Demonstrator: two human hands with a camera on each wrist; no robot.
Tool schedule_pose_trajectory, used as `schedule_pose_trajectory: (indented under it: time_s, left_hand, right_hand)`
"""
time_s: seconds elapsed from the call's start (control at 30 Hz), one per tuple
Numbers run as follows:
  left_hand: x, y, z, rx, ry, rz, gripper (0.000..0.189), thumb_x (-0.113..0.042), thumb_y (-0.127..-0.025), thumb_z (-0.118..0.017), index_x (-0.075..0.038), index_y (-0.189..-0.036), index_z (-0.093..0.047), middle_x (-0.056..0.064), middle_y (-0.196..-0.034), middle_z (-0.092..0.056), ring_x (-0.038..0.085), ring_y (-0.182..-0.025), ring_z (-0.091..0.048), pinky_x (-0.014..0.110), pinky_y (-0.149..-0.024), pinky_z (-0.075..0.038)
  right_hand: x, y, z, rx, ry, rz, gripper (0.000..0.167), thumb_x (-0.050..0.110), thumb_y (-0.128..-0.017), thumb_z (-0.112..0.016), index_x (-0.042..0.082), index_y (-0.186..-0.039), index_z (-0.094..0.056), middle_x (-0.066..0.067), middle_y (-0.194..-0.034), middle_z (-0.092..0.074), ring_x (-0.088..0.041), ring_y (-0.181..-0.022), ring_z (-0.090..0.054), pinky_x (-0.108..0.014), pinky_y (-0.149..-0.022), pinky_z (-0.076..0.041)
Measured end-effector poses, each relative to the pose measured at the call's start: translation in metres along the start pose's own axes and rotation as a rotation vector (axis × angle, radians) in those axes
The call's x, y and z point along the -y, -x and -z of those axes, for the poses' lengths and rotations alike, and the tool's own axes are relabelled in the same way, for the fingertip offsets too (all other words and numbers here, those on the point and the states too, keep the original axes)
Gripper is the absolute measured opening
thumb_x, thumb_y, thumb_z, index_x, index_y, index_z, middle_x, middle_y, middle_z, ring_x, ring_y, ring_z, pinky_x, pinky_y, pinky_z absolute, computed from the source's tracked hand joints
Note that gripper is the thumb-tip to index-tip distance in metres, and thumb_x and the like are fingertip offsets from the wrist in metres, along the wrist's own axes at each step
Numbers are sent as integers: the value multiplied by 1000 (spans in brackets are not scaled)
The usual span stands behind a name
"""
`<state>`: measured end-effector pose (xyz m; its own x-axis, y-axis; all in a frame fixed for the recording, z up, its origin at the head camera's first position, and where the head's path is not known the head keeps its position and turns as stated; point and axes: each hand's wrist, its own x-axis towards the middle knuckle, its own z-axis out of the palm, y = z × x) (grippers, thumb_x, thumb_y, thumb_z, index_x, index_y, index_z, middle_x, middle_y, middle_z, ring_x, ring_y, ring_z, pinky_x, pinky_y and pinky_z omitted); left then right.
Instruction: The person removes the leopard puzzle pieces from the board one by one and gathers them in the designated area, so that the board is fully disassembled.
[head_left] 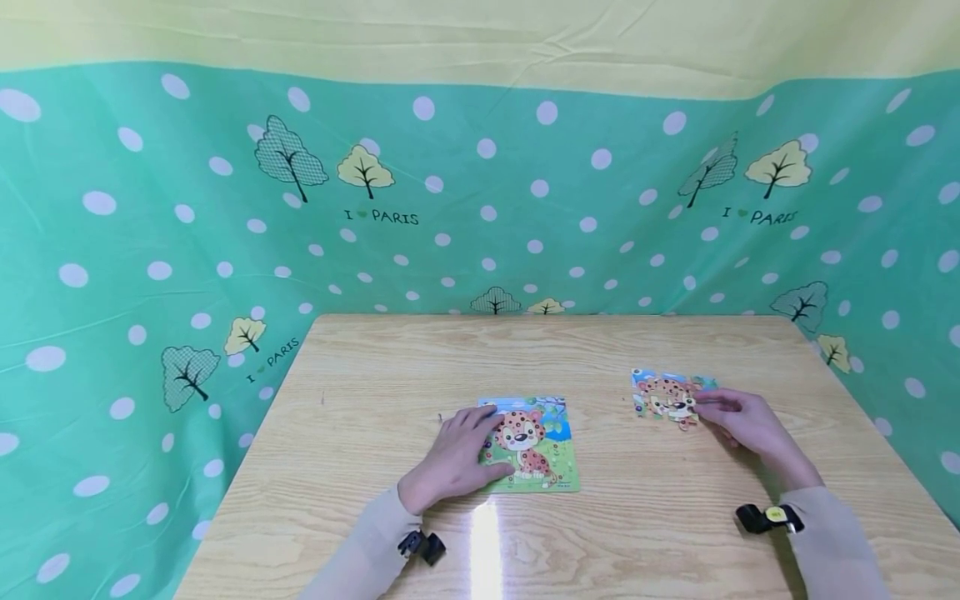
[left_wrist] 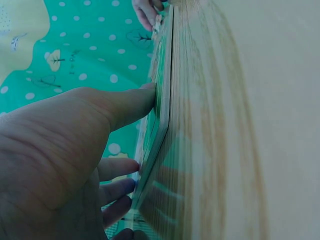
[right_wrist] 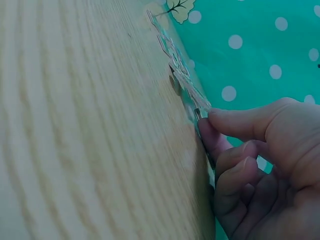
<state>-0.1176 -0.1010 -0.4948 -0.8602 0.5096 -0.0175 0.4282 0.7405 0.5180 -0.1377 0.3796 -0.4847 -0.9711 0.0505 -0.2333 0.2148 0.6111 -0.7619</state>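
A square board [head_left: 562, 467] printed with a spotted leopard cub lies at the middle of the table. My left hand [head_left: 461, 454] rests on its left side, thumb on the near part and fingers spread over the far left corner. In the left wrist view the thumb [left_wrist: 132, 102] touches the board's top face near its edge. At the right, a joined patch of jigsaw puzzle pieces [head_left: 660, 396] shows a leopard's head. My right hand [head_left: 746, 421] pinches its right edge between thumb and fingers. The patch [right_wrist: 180, 72] tilts off the wood in the right wrist view.
The light wooden table [head_left: 375, 367] holds both things. A green dotted curtain [head_left: 450, 192] with printed trees hangs behind and beside it. Light glares off the wood near the front. Each wrist wears a black camera band [head_left: 768, 518].
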Motion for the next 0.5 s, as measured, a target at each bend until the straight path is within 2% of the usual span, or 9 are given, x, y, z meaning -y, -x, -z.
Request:
schedule_pose_trajectory:
  time_s: [0.17,0.3,0.5]
  left_hand:
    - [0,-1,0,7,2,5,83,-54,-95,-74,-10,-160,-48,15,-168,-42,40,-155,-37,66,-126,-30]
    - [-1,-1,0,10,2,11,83,-54,-95,-74,-10,-160,-48,15,-168,-42,39,-155,-37,66,-126,-30]
    - [0,-1,0,8,5,11,82,-53,-95,-74,-10,-160,-48,15,-168,-41,40,-155,-37,66,-126,-30]
  right_hand:
    - [-1,-1,0,-20,59,23,52,32,-107,-66,-2,-146,-61,-11,-109,-72,-14,-57,-50,-31,-51,-47]
    - [-1,0,0,-23,67,35,52,35,-107,-66,0,-145,-63,-11,-107,-72,-13,-53,-48,-32,-50,-47]
    - [0,3,-1,-30,63,41,53,39,-107,-64,2,-145,-63,-10,-107,-70,-14,-57,-49,-32,-52,-47]
